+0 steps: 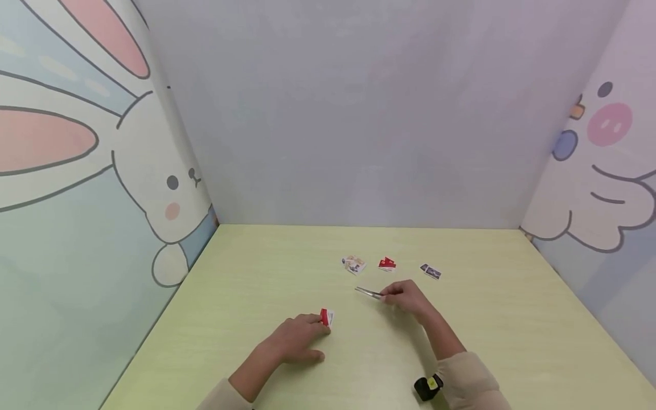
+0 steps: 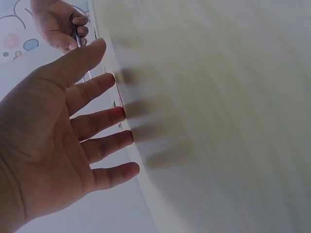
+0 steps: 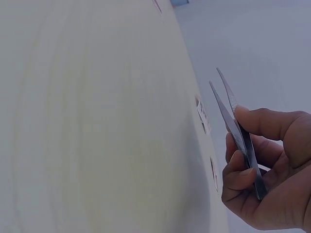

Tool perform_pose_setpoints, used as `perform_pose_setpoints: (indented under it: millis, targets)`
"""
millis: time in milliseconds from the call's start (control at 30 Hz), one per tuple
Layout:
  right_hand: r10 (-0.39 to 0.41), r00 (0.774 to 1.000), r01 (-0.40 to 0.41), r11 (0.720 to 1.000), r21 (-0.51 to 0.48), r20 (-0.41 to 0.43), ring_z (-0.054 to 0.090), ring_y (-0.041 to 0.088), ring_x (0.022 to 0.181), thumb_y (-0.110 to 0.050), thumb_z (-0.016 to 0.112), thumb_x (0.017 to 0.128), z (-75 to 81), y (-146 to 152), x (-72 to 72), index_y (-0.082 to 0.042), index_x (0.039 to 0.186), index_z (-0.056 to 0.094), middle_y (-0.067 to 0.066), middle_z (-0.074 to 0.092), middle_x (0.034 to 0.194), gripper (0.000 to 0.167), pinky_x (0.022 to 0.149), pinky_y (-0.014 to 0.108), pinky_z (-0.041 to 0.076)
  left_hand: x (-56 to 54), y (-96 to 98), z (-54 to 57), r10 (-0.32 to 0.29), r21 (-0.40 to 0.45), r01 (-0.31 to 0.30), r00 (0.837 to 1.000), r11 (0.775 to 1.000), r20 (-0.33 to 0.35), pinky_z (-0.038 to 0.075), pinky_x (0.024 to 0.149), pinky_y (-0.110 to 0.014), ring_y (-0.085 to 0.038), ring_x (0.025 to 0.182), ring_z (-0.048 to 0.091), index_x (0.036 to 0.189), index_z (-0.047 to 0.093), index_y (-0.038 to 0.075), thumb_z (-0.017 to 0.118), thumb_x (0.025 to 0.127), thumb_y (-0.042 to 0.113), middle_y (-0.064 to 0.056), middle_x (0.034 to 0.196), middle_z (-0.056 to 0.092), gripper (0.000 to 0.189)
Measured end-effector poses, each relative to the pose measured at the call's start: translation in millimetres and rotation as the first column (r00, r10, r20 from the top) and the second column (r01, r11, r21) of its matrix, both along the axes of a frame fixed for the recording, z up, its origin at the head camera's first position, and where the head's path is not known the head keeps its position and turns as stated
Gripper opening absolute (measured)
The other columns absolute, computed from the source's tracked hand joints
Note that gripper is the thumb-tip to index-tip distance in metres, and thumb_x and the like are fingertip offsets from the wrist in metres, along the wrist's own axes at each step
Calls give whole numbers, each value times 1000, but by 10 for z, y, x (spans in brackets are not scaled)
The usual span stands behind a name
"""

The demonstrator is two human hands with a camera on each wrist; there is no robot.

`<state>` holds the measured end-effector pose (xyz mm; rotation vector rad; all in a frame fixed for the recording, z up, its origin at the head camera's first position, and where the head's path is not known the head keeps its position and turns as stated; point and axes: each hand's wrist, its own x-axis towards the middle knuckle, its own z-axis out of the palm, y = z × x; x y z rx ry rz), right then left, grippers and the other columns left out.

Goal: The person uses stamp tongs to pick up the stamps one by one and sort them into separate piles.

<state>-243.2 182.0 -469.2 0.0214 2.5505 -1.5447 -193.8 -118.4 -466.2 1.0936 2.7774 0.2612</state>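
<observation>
Spread fingers of my left hand (image 1: 295,340) rest on a small red-and-white card pile (image 1: 329,317) near the middle of the table. In the left wrist view, the left hand (image 2: 51,136) has its fingers extended and its fingertips at the tabletop. My right hand (image 1: 408,300) holds metal tweezers (image 1: 367,292) above the table, their tips pointing left. From the right wrist view, the tweezers (image 3: 241,133) lie between thumb and curled fingers, and their two tips stand apart with nothing between them.
Farther back on the yellowish table (image 1: 256,267) lie small piles of cards: a light patterned pile (image 1: 353,264), a red-and-white pile (image 1: 387,264) and a dark pile (image 1: 431,271). Cartoon-printed side walls and a plain back wall (image 1: 359,114) enclose the table.
</observation>
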Motion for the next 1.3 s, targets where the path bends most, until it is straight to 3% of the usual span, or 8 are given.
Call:
perform_pose_setpoints:
  millis: [200,567,1300]
  targets:
    - [46,999,-46,999,-2,25,47,18,69,-5,69,82,-44,-69,12,-2,92,71,4,59,77,11,58,29,38,0,-4,-13,0,-16,0,1000,1000,1,46,80,-47,-22,112,51,116,65,21,70,79,41,-3,123,56,42]
    - [162,987,-162,987,-21,-2,47,17,67,-10,71,80,-81,-178,60,-1,93,71,3,59,78,15,58,29,39,17,-1,-15,10,-22,-9,1000,1000,15,46,81,-45,-22,110,51,115,65,20,71,77,43,-4,122,56,44]
    - [248,969,-248,968,24,9,47,17,68,-9,72,79,-85,-258,33,-3,89,71,2,61,77,12,59,29,38,15,23,31,0,0,0,999,1000,35,45,84,-44,-23,113,50,116,65,17,71,78,41,-5,123,55,46]
